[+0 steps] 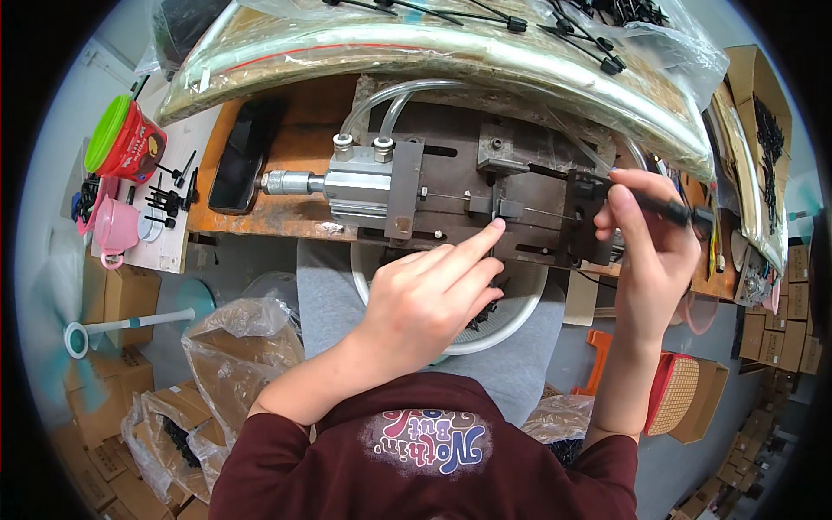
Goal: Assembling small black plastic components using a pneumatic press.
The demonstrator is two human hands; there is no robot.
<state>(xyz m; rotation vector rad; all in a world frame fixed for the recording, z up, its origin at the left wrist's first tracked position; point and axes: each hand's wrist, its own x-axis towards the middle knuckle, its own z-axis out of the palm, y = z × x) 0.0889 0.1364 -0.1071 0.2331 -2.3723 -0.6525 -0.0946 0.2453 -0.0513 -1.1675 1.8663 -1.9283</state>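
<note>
My left hand reaches in to the metal pressing fixture. Its index finger is stretched out, with the tip against a slim black rod-shaped part standing at the small clamp block. The other fingers bend beside that part; the thumb is hidden. To the right, my right hand is raised at the fixture's end, thumb and fingers closed round a black stem with a knobbed end. A silver air cylinder with two clear hoses sits left of the clamp.
More black stems lie on the plastic-covered shelf above. A dark phone, red tub and pink cup stand at left. Below the bench, a white basin holds black parts. A fan and cartons are lower left.
</note>
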